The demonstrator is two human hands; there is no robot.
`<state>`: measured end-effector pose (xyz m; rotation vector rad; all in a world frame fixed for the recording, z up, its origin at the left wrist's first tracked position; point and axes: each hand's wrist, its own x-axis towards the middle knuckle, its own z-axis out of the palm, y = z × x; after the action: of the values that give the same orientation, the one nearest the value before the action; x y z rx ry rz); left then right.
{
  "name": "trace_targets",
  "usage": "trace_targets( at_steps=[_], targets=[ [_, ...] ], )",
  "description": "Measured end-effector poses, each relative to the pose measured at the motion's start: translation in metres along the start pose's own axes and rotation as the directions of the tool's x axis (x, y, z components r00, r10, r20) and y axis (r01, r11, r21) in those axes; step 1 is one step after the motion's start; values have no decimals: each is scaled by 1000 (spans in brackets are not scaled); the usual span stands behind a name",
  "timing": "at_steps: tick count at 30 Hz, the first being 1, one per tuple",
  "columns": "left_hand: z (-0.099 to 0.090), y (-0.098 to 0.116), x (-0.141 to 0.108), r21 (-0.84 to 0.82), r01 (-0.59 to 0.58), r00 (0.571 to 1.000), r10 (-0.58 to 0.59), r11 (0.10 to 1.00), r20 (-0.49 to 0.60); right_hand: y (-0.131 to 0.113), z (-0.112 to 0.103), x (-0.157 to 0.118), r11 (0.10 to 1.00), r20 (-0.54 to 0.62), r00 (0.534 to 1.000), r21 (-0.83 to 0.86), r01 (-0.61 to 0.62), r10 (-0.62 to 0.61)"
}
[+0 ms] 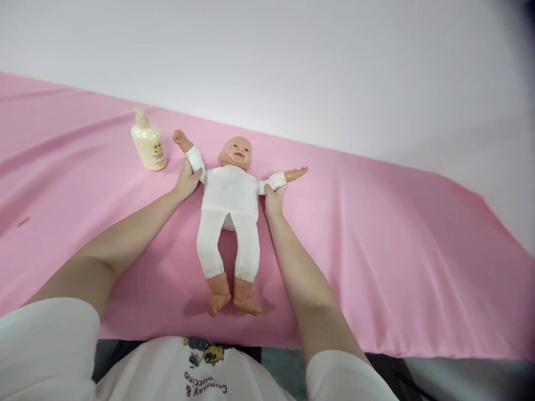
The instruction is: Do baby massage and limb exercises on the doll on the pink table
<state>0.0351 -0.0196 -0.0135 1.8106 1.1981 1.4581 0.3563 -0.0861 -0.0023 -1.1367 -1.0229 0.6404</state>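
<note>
A baby doll [232,189] with a white cloth body lies face up, its head toward the wall and its bare feet toward me. My left hand [188,179] is closed around the doll's arm on the left, near the elbow. Around the other arm, my right hand [275,199] is closed at about the same height. Both doll arms are spread out to the sides and bent. Parts of my fingers are hidden beneath the doll's sleeves.
A cream-coloured pump bottle [149,142] stands upright left of the doll's raised hand. Pink cloth [368,239] with folds covers the table. A small brownish strip [23,221] lies at the far left. Behind the table rises a white wall [292,67].
</note>
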Motion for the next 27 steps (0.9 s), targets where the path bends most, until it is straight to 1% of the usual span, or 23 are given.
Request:
trace_targets(
  at_steps=[3,5,6,8,10,11,13,17,20,24,27],
  targets=[
    [-1,5,-1,30,-42,999,42,999,11,-4,0,-1,996,75,995,-54,77,-73],
    [-2,15,-3,96,-115,993,112,989,36,-4,0,-2,987,134,985,-103,120,-105],
    [-2,20,-5,138,-172,984,164,975,67,-4,1,-3,978,171,976,-138,156,-132],
    [0,32,-9,213,-310,945,278,927,171,-3,2,-4,940,273,939,-210,269,-207],
    [2,41,-14,257,-416,896,344,872,283,-2,3,-5,889,361,890,-254,381,-279],
    [3,44,-15,272,-444,879,355,854,320,-2,3,-5,869,385,872,-266,418,-302],
    [4,46,-17,293,-460,868,355,838,347,-2,3,-5,849,396,861,-283,446,-320],
    [3,44,-16,283,-453,873,355,846,334,-4,2,-5,863,376,872,-272,426,-312],
    [2,47,-14,252,-418,892,342,873,295,-9,3,-6,901,351,892,-220,374,-284],
    [1,50,-12,163,-309,939,273,937,208,-12,5,-6,973,268,948,-111,204,-169],
    [1,43,-9,79,-182,978,172,980,120,-11,5,-2,994,187,978,-41,103,-94]
  ],
)
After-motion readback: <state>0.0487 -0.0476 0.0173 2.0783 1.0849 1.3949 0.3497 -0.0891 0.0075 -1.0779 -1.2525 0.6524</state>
